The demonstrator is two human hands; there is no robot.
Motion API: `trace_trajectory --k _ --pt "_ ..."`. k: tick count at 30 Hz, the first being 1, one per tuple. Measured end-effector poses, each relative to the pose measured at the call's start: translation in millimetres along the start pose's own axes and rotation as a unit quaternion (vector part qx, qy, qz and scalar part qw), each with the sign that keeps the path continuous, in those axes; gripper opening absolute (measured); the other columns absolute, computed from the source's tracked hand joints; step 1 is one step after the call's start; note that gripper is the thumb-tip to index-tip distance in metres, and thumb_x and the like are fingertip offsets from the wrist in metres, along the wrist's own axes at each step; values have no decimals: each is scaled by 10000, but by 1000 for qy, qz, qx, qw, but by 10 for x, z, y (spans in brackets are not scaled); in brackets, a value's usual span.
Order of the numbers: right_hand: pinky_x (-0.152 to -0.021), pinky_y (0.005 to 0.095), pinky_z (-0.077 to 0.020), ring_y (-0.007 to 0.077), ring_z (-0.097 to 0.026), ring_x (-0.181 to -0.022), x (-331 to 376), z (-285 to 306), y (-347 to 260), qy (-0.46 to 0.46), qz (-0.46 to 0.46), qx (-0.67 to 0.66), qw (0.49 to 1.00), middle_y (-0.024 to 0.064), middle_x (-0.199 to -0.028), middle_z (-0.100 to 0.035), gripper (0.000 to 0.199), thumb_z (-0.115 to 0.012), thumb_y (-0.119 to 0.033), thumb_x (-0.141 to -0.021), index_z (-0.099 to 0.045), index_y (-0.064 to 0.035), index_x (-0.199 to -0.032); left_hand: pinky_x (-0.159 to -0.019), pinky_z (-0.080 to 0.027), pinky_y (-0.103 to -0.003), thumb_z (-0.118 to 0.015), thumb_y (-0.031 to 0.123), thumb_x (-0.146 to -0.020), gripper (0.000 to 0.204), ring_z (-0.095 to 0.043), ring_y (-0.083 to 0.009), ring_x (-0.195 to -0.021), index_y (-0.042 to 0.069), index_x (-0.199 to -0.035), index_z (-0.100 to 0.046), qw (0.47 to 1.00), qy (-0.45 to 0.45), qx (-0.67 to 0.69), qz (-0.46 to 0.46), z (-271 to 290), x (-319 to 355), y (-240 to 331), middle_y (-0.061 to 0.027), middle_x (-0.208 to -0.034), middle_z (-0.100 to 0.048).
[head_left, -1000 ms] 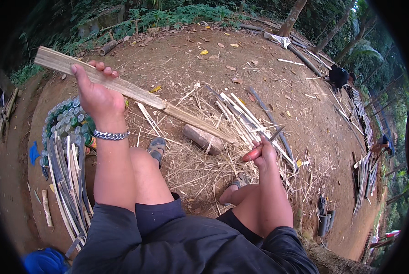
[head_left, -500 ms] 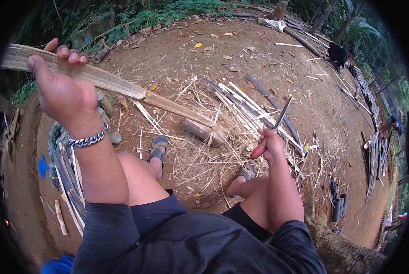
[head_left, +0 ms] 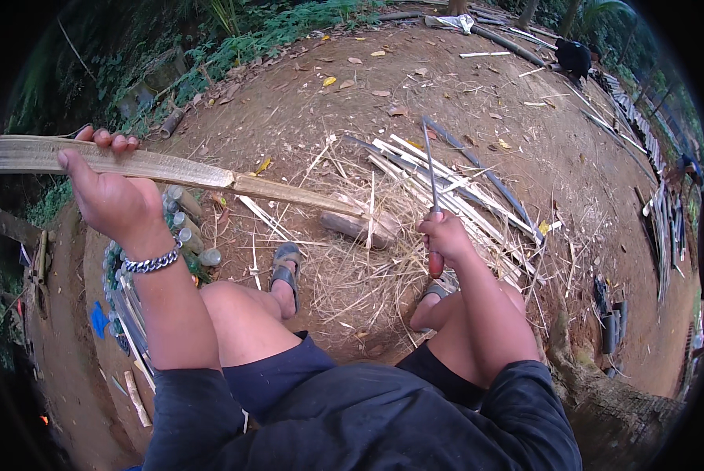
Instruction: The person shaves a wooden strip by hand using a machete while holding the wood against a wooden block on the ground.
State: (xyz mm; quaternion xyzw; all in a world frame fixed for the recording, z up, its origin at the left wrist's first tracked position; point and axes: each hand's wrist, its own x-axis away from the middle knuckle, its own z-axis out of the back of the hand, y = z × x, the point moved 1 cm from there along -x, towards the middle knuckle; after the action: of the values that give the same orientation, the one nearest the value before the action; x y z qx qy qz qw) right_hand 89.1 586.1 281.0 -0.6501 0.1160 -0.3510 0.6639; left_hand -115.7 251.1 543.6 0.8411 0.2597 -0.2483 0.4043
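My left hand [head_left: 120,206] is wrapped around a long split bamboo slat [head_left: 187,170], the fingertips curling over its far edge and the thumb on the near side. The slat slants to the right, and its thin far end lies at a short log [head_left: 345,226] on the ground. My right hand [head_left: 448,238] is closed on the orange-brown handle of a knife [head_left: 432,177], held above my right foot. Its long narrow blade points away from me, apart from the slat. Pale shavings [head_left: 352,286] lie around the log.
Cut bamboo strips [head_left: 438,192] lie in a pile beyond my right hand. Several clear bottles [head_left: 188,224] stand by my left knee. A tree root [head_left: 595,377] is at my right. Farther right are dark tubes [head_left: 615,320] and another person [head_left: 573,57] at the far edge.
The knife blade has swung leftward, from slanting right to pointing nearly straight away. My left hand and the slat's held end sit lower in view; the whole view has shifted slightly.
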Motion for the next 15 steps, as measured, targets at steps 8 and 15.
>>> trace_trajectory --k 8,15 --pt "-752 398 -490 306 -640 -796 511 -191 -356 -133 42 351 926 169 -835 -643 362 -720 -272 -745 -588 -13 -959 -677 -407 -325 -395 454 -1002 420 -436 -159 -714 45 -1032 -484 995 -72 58 25 414 -274 -143 -45 -797 -442" --pt "-812 445 -491 375 -628 -886 546 -155 -37 -195 43 448 872 212 -904 -640 391 -701 -313 -760 -592 -9 -981 -619 -413 -291 -373 407 -1022 385 -436 -142 -669 36 -1009 -473 998 38 -41 4 497 -405 -308 -40 -769 -438"
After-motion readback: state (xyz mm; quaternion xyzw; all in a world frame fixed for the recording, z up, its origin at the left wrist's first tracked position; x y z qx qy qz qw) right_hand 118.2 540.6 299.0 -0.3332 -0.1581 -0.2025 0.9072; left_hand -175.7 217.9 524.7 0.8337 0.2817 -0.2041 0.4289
